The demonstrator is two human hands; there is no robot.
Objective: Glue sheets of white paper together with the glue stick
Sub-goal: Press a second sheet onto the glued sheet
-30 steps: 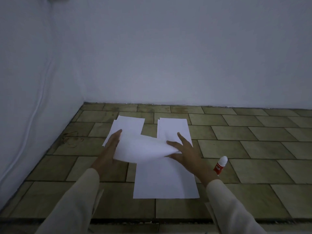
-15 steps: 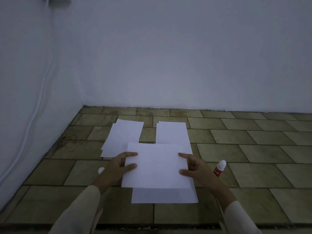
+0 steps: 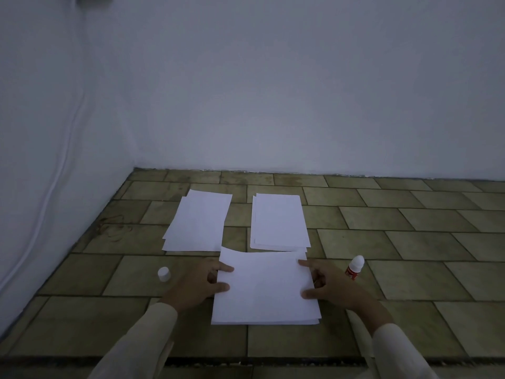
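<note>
A white sheet (image 3: 265,288) lies on top of another sheet on the tiled floor in front of me, edges nearly matching. My left hand (image 3: 196,283) holds its left edge with thumb and fingers. My right hand (image 3: 328,285) holds its right edge the same way. The sheet's far left corner curls up slightly. A glue stick (image 3: 355,268) with a red label and white top lies just right of my right hand. Its white cap (image 3: 164,274) stands to the left of my left hand.
Two small stacks of white paper lie further back: a left stack (image 3: 198,221) and a right stack (image 3: 278,221). White walls close the corner at the left and back. A white cable (image 3: 58,170) runs down the left wall.
The sheet, held curved in the air a second ago, has been flattened and brought down toward me onto the lower sheet. Both hands moved nearer with it.
</note>
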